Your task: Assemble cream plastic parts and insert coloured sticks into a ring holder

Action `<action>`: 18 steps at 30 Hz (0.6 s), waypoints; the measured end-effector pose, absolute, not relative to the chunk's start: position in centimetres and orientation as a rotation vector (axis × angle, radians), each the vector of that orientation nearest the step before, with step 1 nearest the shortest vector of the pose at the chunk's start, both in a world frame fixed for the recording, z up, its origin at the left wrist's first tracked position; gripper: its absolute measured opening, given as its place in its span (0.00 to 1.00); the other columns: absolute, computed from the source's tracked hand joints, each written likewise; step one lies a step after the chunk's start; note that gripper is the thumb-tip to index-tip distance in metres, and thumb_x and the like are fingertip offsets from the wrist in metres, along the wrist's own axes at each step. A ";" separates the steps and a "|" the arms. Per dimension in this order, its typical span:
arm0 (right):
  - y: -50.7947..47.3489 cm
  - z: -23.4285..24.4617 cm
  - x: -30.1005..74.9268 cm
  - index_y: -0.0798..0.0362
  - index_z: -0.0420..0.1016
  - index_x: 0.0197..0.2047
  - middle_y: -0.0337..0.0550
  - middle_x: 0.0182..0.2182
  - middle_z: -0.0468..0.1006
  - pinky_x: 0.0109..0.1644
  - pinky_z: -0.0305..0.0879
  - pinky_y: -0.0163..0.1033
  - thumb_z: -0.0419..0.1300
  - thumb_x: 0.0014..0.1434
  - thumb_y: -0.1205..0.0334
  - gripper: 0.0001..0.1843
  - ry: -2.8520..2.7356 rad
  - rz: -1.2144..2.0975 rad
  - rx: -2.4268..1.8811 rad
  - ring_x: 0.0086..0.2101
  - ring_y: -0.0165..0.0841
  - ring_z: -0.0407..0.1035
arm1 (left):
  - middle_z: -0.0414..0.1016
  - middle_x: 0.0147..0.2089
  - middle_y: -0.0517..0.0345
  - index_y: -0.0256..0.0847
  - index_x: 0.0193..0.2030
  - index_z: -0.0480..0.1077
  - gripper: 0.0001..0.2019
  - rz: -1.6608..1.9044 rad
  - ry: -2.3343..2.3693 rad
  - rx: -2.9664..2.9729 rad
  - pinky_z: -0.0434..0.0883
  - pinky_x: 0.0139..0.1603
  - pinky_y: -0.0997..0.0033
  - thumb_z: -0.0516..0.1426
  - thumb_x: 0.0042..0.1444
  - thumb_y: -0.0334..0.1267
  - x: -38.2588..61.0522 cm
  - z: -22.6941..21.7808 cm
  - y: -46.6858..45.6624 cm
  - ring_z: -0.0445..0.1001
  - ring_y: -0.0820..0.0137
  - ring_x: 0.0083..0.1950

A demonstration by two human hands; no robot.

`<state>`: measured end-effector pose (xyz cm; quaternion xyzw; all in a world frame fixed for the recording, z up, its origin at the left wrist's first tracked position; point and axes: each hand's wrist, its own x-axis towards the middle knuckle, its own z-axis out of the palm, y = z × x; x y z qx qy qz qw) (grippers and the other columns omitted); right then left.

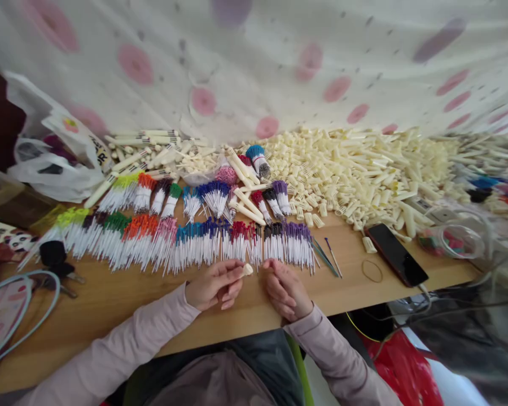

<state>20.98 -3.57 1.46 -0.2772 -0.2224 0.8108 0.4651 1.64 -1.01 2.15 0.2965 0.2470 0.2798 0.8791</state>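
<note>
My left hand pinches a small cream plastic pen part between thumb and fingertips, just above the wooden table. To its right, my right hand has its fingers curled in and the tips pressed together. Whatever they hold, if anything, is too small to make out. Both hands are close to a long row of pen refills with white tubes and coloured tips, sorted by colour. The blue refills, red refills and black refills lie just beyond my fingers.
Behind the row stand bundled refills and assembled cream pens. A large heap of cream plastic parts fills the back right. Tweezers, a rubber band and a phone lie right; keys and a plastic bag left.
</note>
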 end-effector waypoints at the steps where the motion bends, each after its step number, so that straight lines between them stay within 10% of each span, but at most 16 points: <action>1: -3.6 1.5 21.0 0.52 0.67 0.38 0.21 0.08 0.58 0.05 0.41 0.21 0.61 0.61 0.48 0.16 -0.542 2.002 -0.654 0.07 0.19 0.33 | 0.63 0.18 0.70 0.38 0.39 0.68 0.14 0.576 0.514 0.625 0.59 0.13 0.82 0.63 0.55 0.45 1.6 2.1 -1.1 0.53 0.82 0.14; 6: -3.5 2.0 21.3 0.51 0.63 0.29 0.22 0.11 0.52 0.08 0.40 0.21 0.59 0.61 0.49 0.17 -0.472 2.136 -0.494 0.09 0.18 0.34 | 0.66 0.18 0.69 0.38 0.39 0.67 0.16 0.538 0.492 0.618 0.62 0.12 0.83 0.65 0.52 0.45 1.7 1.9 -1.2 0.56 0.82 0.13; 12: -3.6 2.5 20.8 0.54 0.71 0.40 0.30 0.24 0.70 0.12 0.40 0.23 0.66 0.53 0.63 0.12 -0.532 2.039 -0.648 0.13 0.15 0.39 | 0.66 0.18 0.69 0.38 0.39 0.68 0.14 0.547 0.494 0.576 0.62 0.12 0.83 0.65 0.53 0.43 1.6 1.9 -1.2 0.56 0.82 0.13; 18: -3.8 2.2 20.6 0.51 0.67 0.41 0.34 0.27 0.77 0.11 0.34 0.25 0.64 0.58 0.55 0.13 -0.659 1.970 -0.727 0.11 0.16 0.36 | 0.66 0.18 0.69 0.40 0.40 0.68 0.13 0.572 0.476 0.566 0.61 0.12 0.84 0.64 0.54 0.43 1.3 1.7 -1.1 0.55 0.82 0.13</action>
